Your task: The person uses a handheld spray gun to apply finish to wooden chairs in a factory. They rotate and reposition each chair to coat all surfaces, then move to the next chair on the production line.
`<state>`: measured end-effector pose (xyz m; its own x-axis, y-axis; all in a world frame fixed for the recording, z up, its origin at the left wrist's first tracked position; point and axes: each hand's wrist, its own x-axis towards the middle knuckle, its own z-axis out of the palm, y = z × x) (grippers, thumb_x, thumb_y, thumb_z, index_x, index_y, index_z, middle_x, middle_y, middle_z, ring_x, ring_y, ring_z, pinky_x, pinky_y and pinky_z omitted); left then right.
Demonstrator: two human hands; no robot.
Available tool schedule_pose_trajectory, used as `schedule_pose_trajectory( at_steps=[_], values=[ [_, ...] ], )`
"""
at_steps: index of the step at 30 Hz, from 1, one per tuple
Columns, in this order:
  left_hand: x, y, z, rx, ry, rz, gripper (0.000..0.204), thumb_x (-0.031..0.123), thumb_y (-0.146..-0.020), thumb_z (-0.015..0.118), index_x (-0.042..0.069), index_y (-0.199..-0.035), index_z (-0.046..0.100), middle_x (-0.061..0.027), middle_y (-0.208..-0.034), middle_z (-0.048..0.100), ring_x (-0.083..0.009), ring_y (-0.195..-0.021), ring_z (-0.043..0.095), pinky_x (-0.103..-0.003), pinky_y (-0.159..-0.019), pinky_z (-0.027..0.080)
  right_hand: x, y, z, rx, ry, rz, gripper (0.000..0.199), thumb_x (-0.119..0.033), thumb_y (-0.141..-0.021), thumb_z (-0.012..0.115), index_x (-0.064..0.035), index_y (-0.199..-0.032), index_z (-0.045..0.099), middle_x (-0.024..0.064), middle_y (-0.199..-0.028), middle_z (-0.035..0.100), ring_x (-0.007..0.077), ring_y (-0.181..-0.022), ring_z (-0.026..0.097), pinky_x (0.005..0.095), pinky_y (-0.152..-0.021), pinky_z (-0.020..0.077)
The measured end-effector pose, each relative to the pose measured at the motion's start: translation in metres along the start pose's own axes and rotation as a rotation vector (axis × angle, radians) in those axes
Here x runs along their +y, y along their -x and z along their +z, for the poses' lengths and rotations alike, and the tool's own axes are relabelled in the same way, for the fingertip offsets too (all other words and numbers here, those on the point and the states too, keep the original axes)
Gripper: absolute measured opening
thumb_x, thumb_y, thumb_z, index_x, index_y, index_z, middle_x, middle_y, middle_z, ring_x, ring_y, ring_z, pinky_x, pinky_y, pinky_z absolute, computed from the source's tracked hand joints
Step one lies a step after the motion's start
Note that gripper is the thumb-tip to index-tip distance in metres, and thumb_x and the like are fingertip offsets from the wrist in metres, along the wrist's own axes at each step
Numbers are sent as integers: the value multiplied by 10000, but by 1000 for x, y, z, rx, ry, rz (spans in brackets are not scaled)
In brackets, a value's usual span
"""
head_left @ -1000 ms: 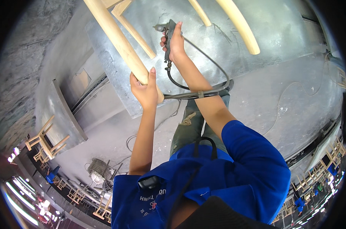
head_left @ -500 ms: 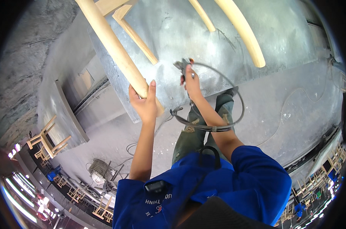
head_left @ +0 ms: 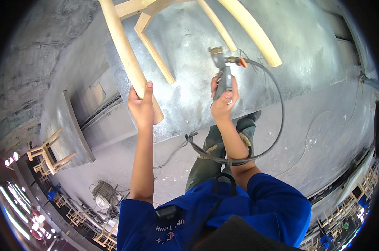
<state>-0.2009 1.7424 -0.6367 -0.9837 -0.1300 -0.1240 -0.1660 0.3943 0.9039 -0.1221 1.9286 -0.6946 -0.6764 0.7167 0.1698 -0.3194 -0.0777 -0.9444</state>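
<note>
My left hand (head_left: 141,106) is wrapped round the lower end of a pale, rounded leg (head_left: 124,50) of a wooden chair frame (head_left: 156,9). The frame runs out of the top of the picture over a grey metal sheet. A second thick leg (head_left: 256,35) curves down on the right, with two thinner wooden pieces between. In my right hand (head_left: 223,100) is a grey spray gun (head_left: 220,62), its brass-coloured head up between the legs. From its orange-marked fitting a black hose (head_left: 282,104) loops down round my right forearm.
The dull metal sheet (head_left: 189,100) has a front edge just ahead of my legs. A motor-like machine (head_left: 105,193) stands on the floor at the lower left. Another chair frame (head_left: 49,154) is at the far left; several more line the lower right. A thin cable trails across the floor.
The spray gun in my right hand has swung up and right, its head now pointing away from me. My left hand, still on the leg, has shifted left, and the chair frame shows further in.
</note>
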Motion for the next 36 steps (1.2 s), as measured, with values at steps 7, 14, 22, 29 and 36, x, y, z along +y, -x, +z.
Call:
schedule_pose_trajectory(
  at_steps=[7, 14, 22, 29, 36],
  values=[
    [-5, 2, -1, 14, 3, -29, 313, 256, -951, 734, -11, -1092, 648, -31, -875, 617, -95, -780, 534, -268, -721, 463, 11, 1, 42, -381, -506, 434, 908, -857, -903, 311, -7, -1097, 563, 15, -742, 564, 86, -581, 492, 222, -486, 386],
    [-6, 12, -6, 6, -55, -19, 311, 230, -961, 720, -25, -1124, 649, -53, -927, 661, -98, -828, 579, -267, -760, 483, 75, -73, 46, 65, -173, 440, 653, -691, -1016, 359, -83, -911, 572, -18, -660, 543, 66, -542, 508, 208, -437, 361],
    [-18, 16, -8, 37, 57, 37, 370, 196, -963, 710, -47, -1228, 622, -93, -1041, 693, -126, -929, 629, -284, -849, 505, 78, -64, 3, 192, -100, 381, 531, -575, -1058, 396, -73, -988, 554, 9, -730, 551, 67, -597, 508, 207, -480, 359],
    [-21, 31, -18, 37, 41, 27, 380, 173, -953, 714, -47, -1244, 610, -80, -999, 681, -127, -891, 612, -298, -800, 508, -33, 26, -13, -324, -70, 364, 655, -616, -1054, 334, -13, -1114, 582, 17, -767, 577, 84, -618, 515, 216, -485, 369],
    [-37, 69, -28, 76, 68, 80, 426, 169, -938, 726, -52, -1279, 597, -106, -978, 679, -145, -861, 610, -312, -771, 512, -148, 22, -31, -43, -254, 599, 912, -844, -928, 197, -12, -1073, 539, 50, -703, 532, 164, -593, 538, 257, -430, 368]
  ],
)
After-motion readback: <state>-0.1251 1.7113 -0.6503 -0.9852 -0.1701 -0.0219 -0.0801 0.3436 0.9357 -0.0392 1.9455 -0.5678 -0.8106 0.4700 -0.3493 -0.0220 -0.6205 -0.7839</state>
